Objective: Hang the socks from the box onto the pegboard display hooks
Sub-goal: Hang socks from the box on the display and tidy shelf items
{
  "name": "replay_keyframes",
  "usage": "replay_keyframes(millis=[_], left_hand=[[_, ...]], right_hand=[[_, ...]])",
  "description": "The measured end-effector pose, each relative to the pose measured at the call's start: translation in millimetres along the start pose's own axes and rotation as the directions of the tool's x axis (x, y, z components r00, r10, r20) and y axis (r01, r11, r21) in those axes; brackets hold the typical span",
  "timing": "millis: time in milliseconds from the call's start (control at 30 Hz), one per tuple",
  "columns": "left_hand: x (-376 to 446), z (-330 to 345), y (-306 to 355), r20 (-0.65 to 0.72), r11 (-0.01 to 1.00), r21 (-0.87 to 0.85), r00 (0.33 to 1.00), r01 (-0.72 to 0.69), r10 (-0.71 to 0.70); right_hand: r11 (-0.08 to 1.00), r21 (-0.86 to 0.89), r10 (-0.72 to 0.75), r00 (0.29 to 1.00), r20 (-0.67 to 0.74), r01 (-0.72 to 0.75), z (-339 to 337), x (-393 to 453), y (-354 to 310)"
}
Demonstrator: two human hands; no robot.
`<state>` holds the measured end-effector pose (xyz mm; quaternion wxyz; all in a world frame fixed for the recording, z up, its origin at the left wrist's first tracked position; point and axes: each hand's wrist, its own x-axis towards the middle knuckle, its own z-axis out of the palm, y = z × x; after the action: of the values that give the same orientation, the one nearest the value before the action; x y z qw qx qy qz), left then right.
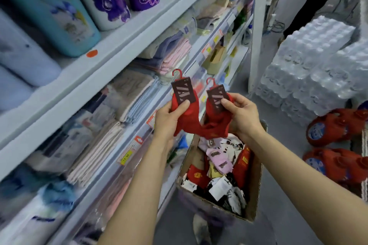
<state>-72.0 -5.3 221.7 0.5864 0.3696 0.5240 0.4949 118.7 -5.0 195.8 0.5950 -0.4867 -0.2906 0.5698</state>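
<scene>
I hold two pairs of red socks in front of me, above the box. My left hand (171, 114) grips one red sock pair (189, 113) with the thumb on its dark card label, a red plastic hook on top. My right hand (242, 114) pinches the other red sock pair (216, 123) at its dark label, also topped by a red hook. Their lower ends hang together. Below stands an open cardboard box (256, 191) filled with several mixed socks in pink, red, black and white. No pegboard is in view.
White shelves (111, 59) on the left carry folded towels, cloths and bottles. Shrink-wrapped packs of water bottles (310, 69) are stacked at the right, with red detergent jugs (336, 127) on the floor beside them. A person's dark clothing shows at top right.
</scene>
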Motion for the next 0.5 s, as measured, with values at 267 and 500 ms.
replay_keyframes(millis=[267, 500], left_hand=[[-95, -20, 22, -0.275, 0.988, -0.035, 0.952, -0.147, 0.132], [-181, -61, 41, -0.475, 0.971, 0.014, 0.853, -0.238, 0.216]], right_hand=[[0.998, 0.009, 0.056, 0.957, 0.285, -0.061, 15, -47, -20], [0.996, -0.084, 0.047, 0.859, 0.510, -0.005, 54, -91, -27]])
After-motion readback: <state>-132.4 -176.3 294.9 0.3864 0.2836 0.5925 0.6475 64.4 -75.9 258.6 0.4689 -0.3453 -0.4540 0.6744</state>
